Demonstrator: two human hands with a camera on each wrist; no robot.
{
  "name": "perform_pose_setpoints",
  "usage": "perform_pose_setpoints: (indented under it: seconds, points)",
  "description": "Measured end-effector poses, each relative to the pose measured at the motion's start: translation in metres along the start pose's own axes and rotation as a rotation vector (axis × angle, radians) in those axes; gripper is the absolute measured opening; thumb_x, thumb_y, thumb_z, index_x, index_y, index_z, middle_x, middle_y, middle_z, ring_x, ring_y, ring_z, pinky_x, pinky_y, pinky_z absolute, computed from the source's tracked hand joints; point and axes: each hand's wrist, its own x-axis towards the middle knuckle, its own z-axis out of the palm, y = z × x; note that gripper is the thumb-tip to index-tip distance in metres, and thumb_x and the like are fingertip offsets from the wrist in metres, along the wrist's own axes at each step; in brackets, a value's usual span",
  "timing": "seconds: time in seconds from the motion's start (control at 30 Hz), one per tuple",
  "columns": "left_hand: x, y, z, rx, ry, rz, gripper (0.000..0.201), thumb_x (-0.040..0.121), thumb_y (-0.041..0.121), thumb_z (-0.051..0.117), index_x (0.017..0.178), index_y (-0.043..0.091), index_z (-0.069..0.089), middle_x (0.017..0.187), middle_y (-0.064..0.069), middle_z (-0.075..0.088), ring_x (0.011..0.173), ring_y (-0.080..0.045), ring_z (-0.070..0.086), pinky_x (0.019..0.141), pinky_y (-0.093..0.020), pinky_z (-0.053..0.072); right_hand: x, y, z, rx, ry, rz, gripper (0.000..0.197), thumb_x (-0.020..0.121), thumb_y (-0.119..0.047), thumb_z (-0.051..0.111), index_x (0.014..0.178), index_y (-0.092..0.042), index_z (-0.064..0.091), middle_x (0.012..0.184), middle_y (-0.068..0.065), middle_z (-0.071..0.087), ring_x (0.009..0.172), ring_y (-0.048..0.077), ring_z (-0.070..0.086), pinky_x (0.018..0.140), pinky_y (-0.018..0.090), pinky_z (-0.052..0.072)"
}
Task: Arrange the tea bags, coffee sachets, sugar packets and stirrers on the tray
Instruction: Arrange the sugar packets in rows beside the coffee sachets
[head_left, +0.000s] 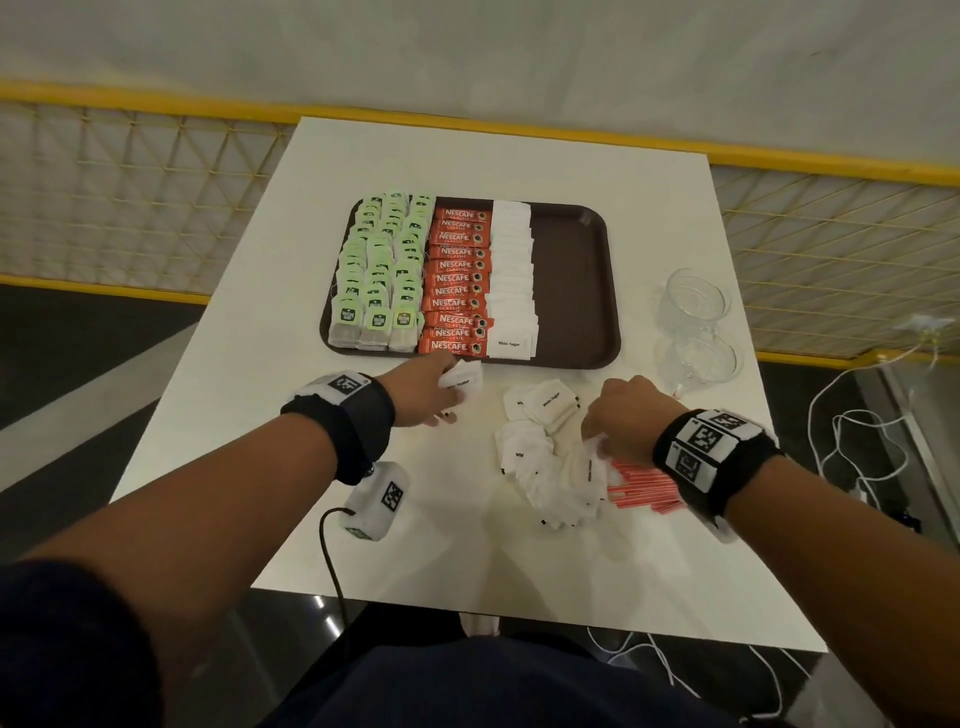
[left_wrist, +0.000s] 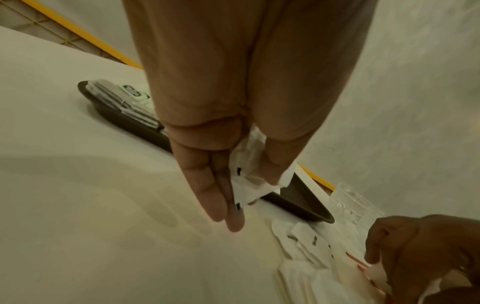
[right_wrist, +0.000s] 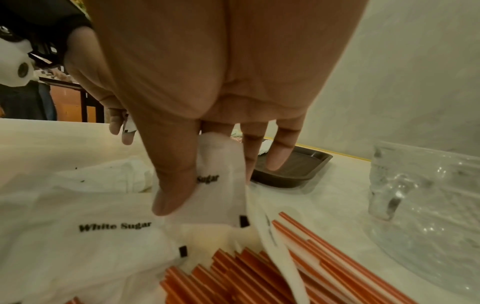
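Nearest the person, at the table's front right, a bundle of red-and-white stirrers (head_left: 644, 486) lies flat on the white table (head_left: 441, 561), its left end tucked under a loose heap of white sugar packets (head_left: 550, 467). The right hand (head_left: 626, 413) sits over that heap, knuckles up; the right wrist view shows thumb and fingers (right_wrist: 171, 185) pinching one packet marked "Sugar" (right_wrist: 221, 191), lifted slightly off the pile, other fingers extended behind it. Left of the heap and a little farther out, the left hand (head_left: 428, 392) holds a small stack of sugar packets (head_left: 462, 382) just short of the tray's near rim; the left wrist view shows them clamped between thumb and fingers (left_wrist: 218, 191), fingers nearly straight. Both wrists wear black bands with printed marker squares. A small white marker box (head_left: 376, 499) with a black cable rests on the table under the left forearm. Two clear glass mugs (head_left: 696, 322) stand at the table's right, beside the tray. Beyond the hands, the brown tray (head_left: 576, 280) carries three columns running front to back: green-tagged tea bags (head_left: 376, 270) on the left, red Nescafe Classic coffee sachets (head_left: 457, 280) in the middle, white sugar packets in a row (head_left: 511, 275) next to them. The tray's right portion is bare brown surface. Behind the table, a yellow-framed mesh barrier (head_left: 130, 171) runs across.
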Motion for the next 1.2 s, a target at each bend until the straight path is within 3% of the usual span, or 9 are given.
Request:
perform_pose_setpoints:
  seconds: [0.23, 0.37, 0.57, 0.67, 0.83, 0.97, 1.07, 1.2]
  points:
    - [0.0, 0.012, -0.029, -0.07, 0.001, 0.123, 0.017, 0.099, 0.019, 0.053, 0.114, 0.019, 0.044, 0.109, -0.007, 0.069, 0.087, -0.021, 0.072, 0.068, -0.03, 0.053, 0.006, -0.009, -0.003, 0.154, -0.062, 0.063, 0.05, 0.081, -0.038, 0.073, 0.124, -0.052, 0.05, 0.1, -0.009, 0.047, 0.105, 0.022, 0.049, 0.093, 0.034, 0.043]
    - [-0.004, 0.012, -0.041, -0.126, 0.005, 0.134, 0.028, 0.099, 0.023, 0.053, 0.126, 0.019, 0.043, 0.108, -0.003, 0.07, 0.091, -0.021, 0.072, 0.072, -0.03, 0.054, 0.005, -0.019, -0.008, 0.102, -0.097, 0.046, 0.05, 0.083, -0.033, 0.072, 0.125, -0.049, 0.053, 0.116, -0.001, 0.052, 0.111, 0.025, 0.05, 0.095, 0.032, 0.039]
    - [-0.005, 0.006, -0.043, -0.151, -0.029, 0.11, 0.034, 0.099, 0.022, 0.054, 0.131, 0.02, 0.041, 0.107, -0.005, 0.071, 0.089, -0.025, 0.073, 0.072, -0.033, 0.054, 0.008, -0.027, -0.013, 0.093, -0.116, 0.042, 0.033, 0.081, -0.032, 0.072, 0.111, -0.042, 0.062, 0.105, -0.006, 0.052, 0.104, 0.02, 0.051, 0.09, 0.031, 0.038]
    - [-0.006, 0.006, -0.039, -0.143, -0.051, 0.094, 0.035, 0.1, 0.02, 0.053, 0.133, 0.02, 0.04, 0.107, -0.005, 0.07, 0.086, -0.021, 0.071, 0.071, -0.03, 0.053, 0.009, -0.032, -0.015, 0.038, -0.134, 0.028, 0.024, 0.083, -0.032, 0.07, 0.106, -0.037, 0.064, 0.114, -0.007, 0.058, 0.11, 0.019, 0.05, 0.091, 0.034, 0.038]
    - [-0.008, 0.007, -0.034, -0.145, -0.07, 0.084, 0.032, 0.1, 0.018, 0.051, 0.13, 0.018, 0.041, 0.11, -0.007, 0.07, 0.089, -0.023, 0.07, 0.073, -0.031, 0.053, 0.009, -0.033, -0.013, 0.039, -0.122, 0.038, 0.016, 0.084, -0.022, 0.062, 0.081, -0.038, 0.062, 0.106, -0.009, 0.06, 0.106, 0.019, 0.055, 0.092, 0.036, 0.045]
    - [-0.007, 0.006, -0.031, -0.127, -0.113, 0.09, 0.032, 0.101, 0.019, 0.049, 0.132, 0.019, 0.042, 0.111, -0.006, 0.069, 0.093, -0.022, 0.069, 0.078, -0.033, 0.053, 0.004, -0.028, -0.014, 0.13, -0.105, 0.065, 0.013, 0.086, -0.022, 0.064, 0.092, -0.032, 0.068, 0.108, -0.007, 0.062, 0.103, 0.019, 0.058, 0.09, 0.034, 0.048]
    - [-0.005, 0.004, -0.029, -0.123, -0.139, 0.078, 0.034, 0.103, 0.02, 0.046, 0.137, 0.02, 0.041, 0.116, -0.003, 0.066, 0.102, -0.022, 0.067, 0.083, -0.035, 0.055, -0.003, -0.021, -0.022, 0.196, -0.082, 0.059, 0.013, 0.089, -0.022, 0.064, 0.101, -0.023, 0.068, 0.107, -0.003, 0.063, 0.103, 0.019, 0.057, 0.088, 0.03, 0.043]
    - [-0.004, 0.006, -0.025, -0.191, -0.153, 0.062, 0.035, 0.104, 0.015, 0.043, 0.138, 0.018, 0.041, 0.121, -0.006, 0.064, 0.108, -0.025, 0.064, 0.087, -0.038, 0.055, -0.013, -0.016, -0.035, 0.259, -0.044, 0.067, 0.004, 0.089, -0.022, 0.064, 0.091, -0.025, 0.064, 0.09, -0.007, 0.06, 0.089, 0.014, 0.055, 0.076, 0.025, 0.039]
